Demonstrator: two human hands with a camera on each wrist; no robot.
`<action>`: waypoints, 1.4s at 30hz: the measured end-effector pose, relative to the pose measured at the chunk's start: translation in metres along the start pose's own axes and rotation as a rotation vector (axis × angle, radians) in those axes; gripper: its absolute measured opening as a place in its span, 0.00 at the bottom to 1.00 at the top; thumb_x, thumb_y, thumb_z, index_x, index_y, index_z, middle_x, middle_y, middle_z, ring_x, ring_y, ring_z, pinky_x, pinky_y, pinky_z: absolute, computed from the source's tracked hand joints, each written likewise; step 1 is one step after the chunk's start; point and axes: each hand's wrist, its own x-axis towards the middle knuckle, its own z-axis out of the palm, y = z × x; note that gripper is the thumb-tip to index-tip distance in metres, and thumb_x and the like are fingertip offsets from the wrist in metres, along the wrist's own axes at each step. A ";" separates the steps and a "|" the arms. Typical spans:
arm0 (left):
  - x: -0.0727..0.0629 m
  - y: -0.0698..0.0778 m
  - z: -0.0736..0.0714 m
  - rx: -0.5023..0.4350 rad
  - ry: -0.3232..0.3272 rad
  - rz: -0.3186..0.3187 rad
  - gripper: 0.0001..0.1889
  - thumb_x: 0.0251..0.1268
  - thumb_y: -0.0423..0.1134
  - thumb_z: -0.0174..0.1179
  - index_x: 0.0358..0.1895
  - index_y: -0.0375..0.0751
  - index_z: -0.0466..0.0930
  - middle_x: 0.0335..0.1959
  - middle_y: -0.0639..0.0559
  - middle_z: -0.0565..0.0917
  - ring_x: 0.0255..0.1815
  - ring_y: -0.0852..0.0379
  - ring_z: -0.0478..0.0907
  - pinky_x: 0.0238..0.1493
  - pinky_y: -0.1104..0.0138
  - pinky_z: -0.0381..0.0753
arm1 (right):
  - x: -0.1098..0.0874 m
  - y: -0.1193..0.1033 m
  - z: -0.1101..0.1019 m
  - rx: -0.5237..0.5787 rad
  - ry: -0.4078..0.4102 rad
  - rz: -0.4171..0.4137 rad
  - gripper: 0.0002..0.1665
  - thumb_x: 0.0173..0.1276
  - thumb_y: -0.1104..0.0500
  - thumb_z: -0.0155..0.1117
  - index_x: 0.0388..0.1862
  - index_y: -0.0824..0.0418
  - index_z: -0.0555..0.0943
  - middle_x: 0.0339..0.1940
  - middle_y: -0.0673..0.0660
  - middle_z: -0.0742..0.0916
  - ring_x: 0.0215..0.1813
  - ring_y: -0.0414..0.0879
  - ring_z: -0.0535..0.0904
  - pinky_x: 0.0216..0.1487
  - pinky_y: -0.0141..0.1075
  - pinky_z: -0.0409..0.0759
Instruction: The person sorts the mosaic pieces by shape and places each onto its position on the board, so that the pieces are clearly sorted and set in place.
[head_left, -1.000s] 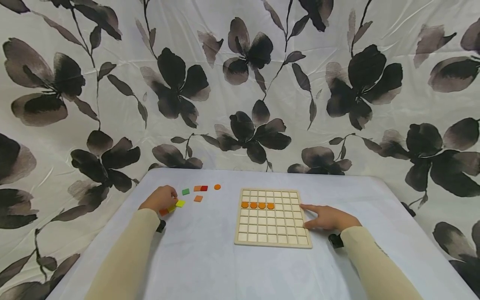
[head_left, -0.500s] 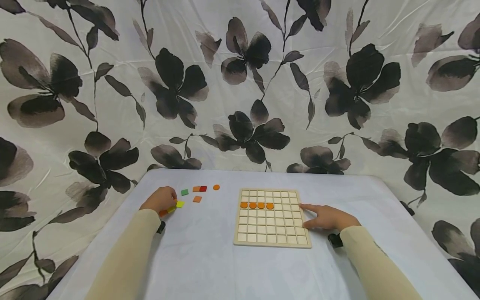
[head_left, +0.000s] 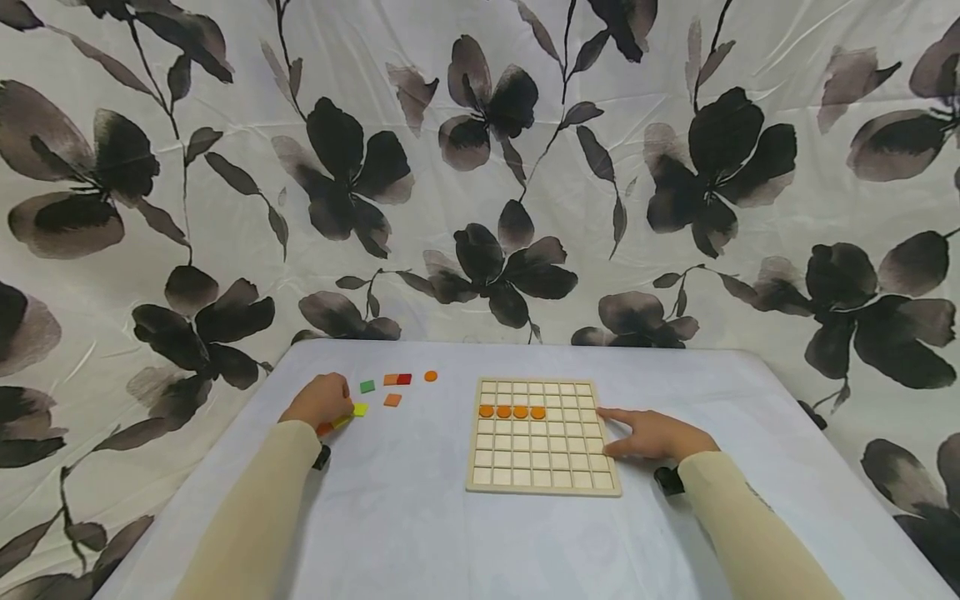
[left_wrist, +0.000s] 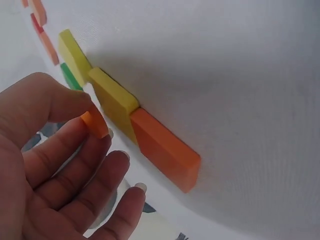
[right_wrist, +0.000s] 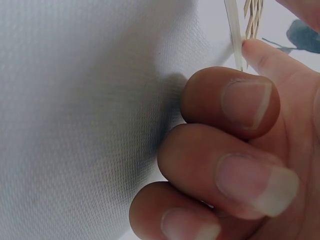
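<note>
Near the table's far left, my left hand (head_left: 319, 399) pinches a small orange disc (left_wrist: 95, 122) between thumb and fingers. Just beside that hand lie an orange tile (left_wrist: 167, 150), a darker yellow tile (left_wrist: 114, 97) and a bright yellow tile (head_left: 361, 410). At right of centre lies a wooden grid board (head_left: 543, 489). Several orange discs (head_left: 503, 412) sit in one row of its squares, from the left side. My right hand (head_left: 660, 435) touches the board's right edge with index finger and thumb; its other three fingers are bent against the cloth in the right wrist view.
Beyond the left hand lie a green tile (head_left: 367, 387), an orange tile (head_left: 391, 380) against a red tile (head_left: 404, 379), another orange tile (head_left: 392, 400) and a loose orange disc (head_left: 431, 376). White cloth covers the table (head_left: 420, 533); a floral curtain (head_left: 420, 208) hangs behind.
The head view has shifted slightly. Both hands stay almost in place, and the discs on the board are unchanged.
</note>
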 end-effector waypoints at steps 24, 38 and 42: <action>-0.004 0.073 0.001 0.014 0.056 0.156 0.13 0.59 0.42 0.66 0.41 0.38 0.78 0.34 0.48 0.80 0.35 0.51 0.74 0.39 0.60 0.76 | 0.002 -0.008 -0.006 -0.071 -0.014 0.022 0.49 0.55 0.36 0.69 0.74 0.43 0.64 0.71 0.65 0.72 0.72 0.66 0.64 0.66 0.63 0.63; -0.018 0.134 0.012 0.069 0.074 0.334 0.13 0.59 0.40 0.64 0.45 0.39 0.80 0.38 0.49 0.82 0.37 0.54 0.74 0.46 0.58 0.77 | 0.003 -0.025 -0.018 -0.149 -0.038 0.049 0.52 0.48 0.41 0.76 0.72 0.48 0.67 0.70 0.65 0.72 0.72 0.64 0.65 0.63 0.62 0.66; -0.020 0.149 0.017 0.056 0.055 0.342 0.14 0.59 0.41 0.65 0.46 0.40 0.81 0.39 0.50 0.81 0.40 0.53 0.74 0.49 0.58 0.77 | 0.005 -0.025 -0.018 -0.149 -0.043 0.059 0.53 0.47 0.40 0.77 0.73 0.48 0.66 0.70 0.65 0.73 0.72 0.64 0.65 0.63 0.62 0.67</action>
